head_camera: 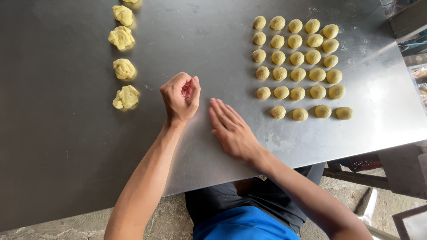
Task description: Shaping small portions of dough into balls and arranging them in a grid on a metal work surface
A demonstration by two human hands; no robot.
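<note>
Blue shirt (242,224) and dark shorts sit closest to me, at the bottom of the view, pressed up to the near edge of a steel bench (66,146).

Both arms reach up onto it. My left hand (181,95) is curled into a loose fist, thumb side up; I cannot tell whether anything is inside it. My right hand (231,130) lies flat, palm down, fingers together and pointing toward the far edge. I see no dough under it, though the palm could hide a small piece. The hands are close but not touching.

Toward the far right corner lies a neat grid of dough balls (297,58), small, smooth and pale yellow, in six rows, near one another but apart. Along the far left runs a line of rough dough lumps (124,69), bigger, ragged and unshaped; the nearest lump (126,97) is the one closest to my left hand.

I judge the dough light, soft and easily dented, perhaps a little greasy. A lump is best pinched gently from its sides, and a finished ball lifted with fingertips from below.

At the right edge, beyond the bench, clear packages (420,84) are partly visible; no labels can be made out.
</note>
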